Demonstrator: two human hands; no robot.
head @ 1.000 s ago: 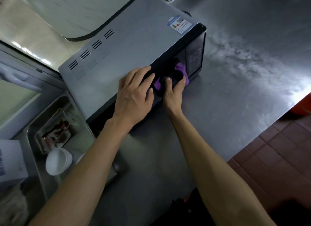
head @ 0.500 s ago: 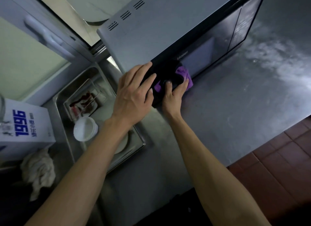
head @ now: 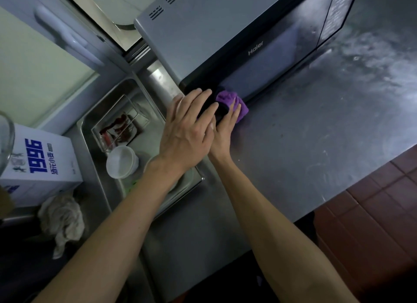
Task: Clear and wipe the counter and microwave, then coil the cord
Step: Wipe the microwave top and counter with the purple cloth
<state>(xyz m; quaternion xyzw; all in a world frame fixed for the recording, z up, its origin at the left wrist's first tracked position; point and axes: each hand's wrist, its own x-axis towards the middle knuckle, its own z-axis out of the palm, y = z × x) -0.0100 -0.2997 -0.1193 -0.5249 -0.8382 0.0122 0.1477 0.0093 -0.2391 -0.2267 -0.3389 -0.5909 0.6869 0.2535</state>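
our right hand (head: 225, 126) presses the purple cloth (head: 232, 100) flat-fingered against the low left corner of the microwave (head: 203, 31) door, down by the counter (head: 316, 133). a second ago it was rubbing further right, near the panel, so we judge the front nearly wiped; the cord is out of view. our left hand (head: 187, 126) lies spread against that same corner, gripping nothing. the door reads "haier"; the white box (head: 42, 158) by the sink (head: 155, 113) reads "1996", its smaller print unclear.
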